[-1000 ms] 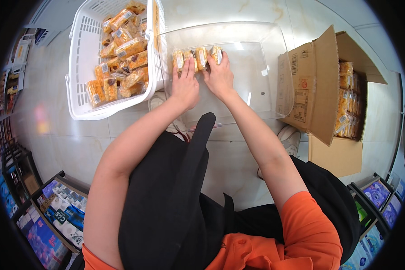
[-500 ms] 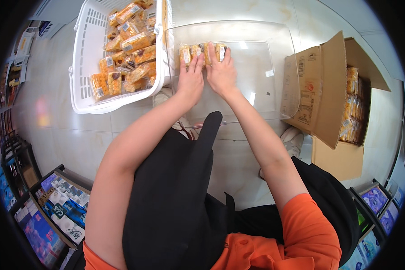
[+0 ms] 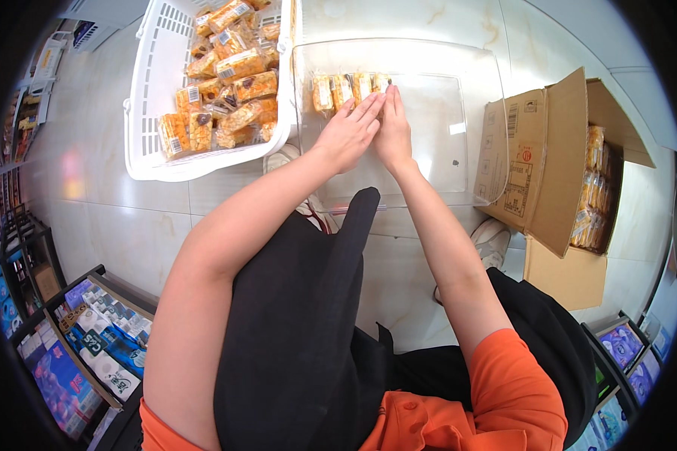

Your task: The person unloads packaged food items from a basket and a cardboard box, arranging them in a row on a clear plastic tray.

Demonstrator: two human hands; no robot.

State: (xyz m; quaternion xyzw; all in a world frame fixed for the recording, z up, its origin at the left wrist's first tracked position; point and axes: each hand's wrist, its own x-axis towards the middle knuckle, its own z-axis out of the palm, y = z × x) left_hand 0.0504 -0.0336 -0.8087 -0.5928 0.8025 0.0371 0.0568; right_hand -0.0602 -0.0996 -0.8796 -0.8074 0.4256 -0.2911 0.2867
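Several wrapped orange snack bars stand side by side in a short row at the far left of a clear plastic bin. My left hand is open, its fingers stretched out together toward the row's near side. Right beside it, my right hand is open too, fingers straight and pointing away from me at the row's right end. The fingertips of both meet the near edge of the bars at the right, and the hands touch or nearly touch each other. Neither holds a bar.
A white plastic basket piled with wrapped snack bars stands left of the bin. To the right, an opened cardboard carton holds more wrapped packs. Shelves with packaged goods line the lower left, with another shelf at lower right.
My left hand has slid right along the row, next to my right hand. The right hand's fingers have drawn together. The bars' near faces now show more on the left; the view has shifted slightly.
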